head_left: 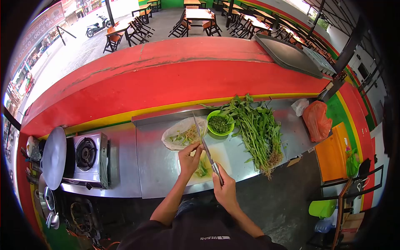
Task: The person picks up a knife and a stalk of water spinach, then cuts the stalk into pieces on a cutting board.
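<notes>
My right hand [225, 189] is closed around the handle of a long knife [207, 151], whose blade points away from me. Close beside the blade, my left hand [190, 160] has its fingers pinched together; what they hold, if anything, is too small to make out. Below the blade, cut green stalks [203, 168] lie on a pale, yellowish cutting board [221, 156]. Just beyond my left hand is a white plastic bag [170, 140] with rooty trimmings in it. A bright green bowl [219, 136] contains finely chopped greens. To its right lies a large bunch of leafy greens [256, 129] with roots attached.
A gas stove [89, 160] and a large wok [54, 158] stand at left on the steel counter [154, 183]. Behind rises a red wall [179, 83] with trays [287, 54] on top. An orange plastic bag [317, 121] sits at the right end.
</notes>
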`<control>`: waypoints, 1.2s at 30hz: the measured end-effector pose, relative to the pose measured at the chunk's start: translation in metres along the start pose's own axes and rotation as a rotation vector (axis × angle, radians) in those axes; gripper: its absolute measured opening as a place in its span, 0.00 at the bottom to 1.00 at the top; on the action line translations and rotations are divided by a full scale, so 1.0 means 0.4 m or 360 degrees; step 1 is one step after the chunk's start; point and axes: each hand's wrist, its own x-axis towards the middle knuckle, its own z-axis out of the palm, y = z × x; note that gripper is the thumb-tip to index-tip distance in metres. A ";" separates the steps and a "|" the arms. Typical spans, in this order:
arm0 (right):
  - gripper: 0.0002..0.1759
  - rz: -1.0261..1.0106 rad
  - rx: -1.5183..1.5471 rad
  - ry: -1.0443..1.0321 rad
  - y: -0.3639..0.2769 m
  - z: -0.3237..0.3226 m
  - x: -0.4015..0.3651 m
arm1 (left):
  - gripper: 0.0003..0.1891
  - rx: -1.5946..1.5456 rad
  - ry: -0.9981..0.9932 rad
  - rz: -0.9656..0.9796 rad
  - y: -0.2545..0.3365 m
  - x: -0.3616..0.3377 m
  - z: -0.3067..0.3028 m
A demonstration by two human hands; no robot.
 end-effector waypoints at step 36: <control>0.21 0.0106 0.0052 -0.0018 0.021 -0.005 -0.004 | 0.11 -0.0139 0.0005 -0.0075 -0.016 -0.014 0.005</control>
